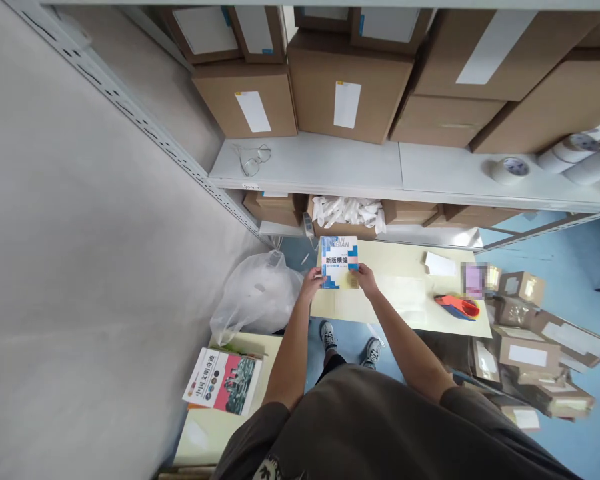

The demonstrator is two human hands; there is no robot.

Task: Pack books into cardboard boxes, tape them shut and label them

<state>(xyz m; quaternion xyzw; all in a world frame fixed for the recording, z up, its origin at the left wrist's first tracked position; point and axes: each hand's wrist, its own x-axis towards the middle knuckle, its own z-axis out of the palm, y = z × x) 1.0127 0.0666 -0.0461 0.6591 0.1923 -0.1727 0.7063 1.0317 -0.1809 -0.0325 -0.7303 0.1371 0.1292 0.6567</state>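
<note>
A blue-and-white book with Chinese title text (339, 262) is held up over a cream tabletop (405, 300). My left hand (311, 283) grips the book's lower left edge. My right hand (365, 279) holds its lower right corner, with part of the fingers hidden behind the cover. An orange-and-blue tape dispenser (457, 307) and a white paper sheet (440, 264) lie on the table to the right of my hands.
Steel shelving (305, 163) ahead carries cardboard boxes (347, 87), eyeglasses (253, 160) and tape rolls (510, 170). A white plastic bag (257, 297) stands at left, beside a red-covered book (223, 380) on a lower table. Small cardboard boxes (527, 353) lie piled at right.
</note>
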